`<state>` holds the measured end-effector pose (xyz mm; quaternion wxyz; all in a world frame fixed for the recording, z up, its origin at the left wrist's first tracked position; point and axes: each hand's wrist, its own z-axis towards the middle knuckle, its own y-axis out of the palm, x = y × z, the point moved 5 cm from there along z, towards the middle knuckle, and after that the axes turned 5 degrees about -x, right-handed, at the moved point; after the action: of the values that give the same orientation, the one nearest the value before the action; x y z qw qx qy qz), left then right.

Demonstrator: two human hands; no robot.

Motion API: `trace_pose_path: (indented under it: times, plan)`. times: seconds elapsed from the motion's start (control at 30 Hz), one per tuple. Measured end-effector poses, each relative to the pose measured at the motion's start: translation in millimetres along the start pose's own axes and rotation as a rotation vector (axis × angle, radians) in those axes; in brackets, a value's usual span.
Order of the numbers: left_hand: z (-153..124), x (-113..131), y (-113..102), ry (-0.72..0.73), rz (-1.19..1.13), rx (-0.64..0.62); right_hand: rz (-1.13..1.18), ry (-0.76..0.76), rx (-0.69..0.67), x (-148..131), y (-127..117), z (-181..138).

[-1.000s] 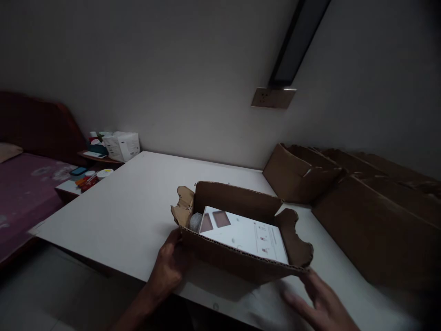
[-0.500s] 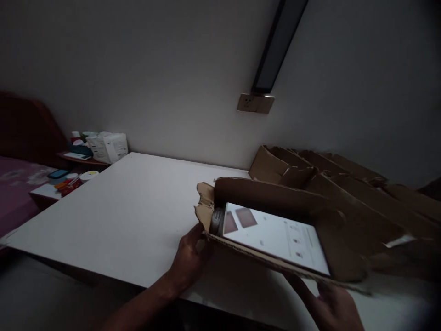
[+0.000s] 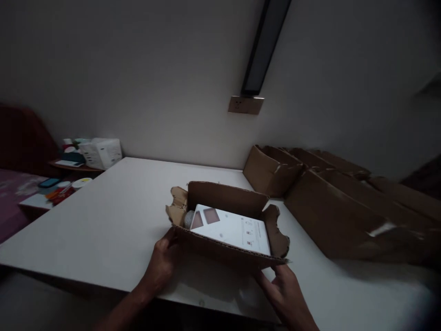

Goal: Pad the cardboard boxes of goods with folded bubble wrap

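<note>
An open brown cardboard box with torn flaps stands near the front edge of a white table. Inside lies a white printed sheet with two dark rectangles, and a small wrapped bundle sits in the box's left corner. My left hand grips the box's front left corner with curled fingers. My right hand holds the front right corner from below, fingers against the cardboard.
Several larger cardboard boxes lie on the table's right side along the wall. A side shelf at the left carries a white carton and small items. A wall socket sits above the table. The room is dim.
The box swung to the right and tilted up half a second ago, then came back toward the middle. My right hand went from beside the box to gripping its front right corner.
</note>
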<state>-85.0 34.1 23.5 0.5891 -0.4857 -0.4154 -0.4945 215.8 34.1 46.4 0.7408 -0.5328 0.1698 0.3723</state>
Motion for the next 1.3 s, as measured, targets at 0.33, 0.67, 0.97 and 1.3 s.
trace_pose_path:
  times: [0.33,0.67,0.97,1.3]
  plan:
    - [89.2,13.1,152.7,0.075,-0.236,-0.339,-0.051,0.268,0.353,86.0,-74.0,-74.3]
    - [154.9,-17.8,264.6,-0.062,-0.152,-0.189,-0.246,0.12,0.285,118.4,-63.2,-75.8]
    - [147.5,-11.0,306.9,0.102,-0.109,-0.394,-0.176,0.202,0.192,133.0,-73.7,-52.7]
    - [139.0,-11.9,268.0,0.177,-0.005,-0.625,0.043,0.334,0.194,115.7,-94.6,-60.3]
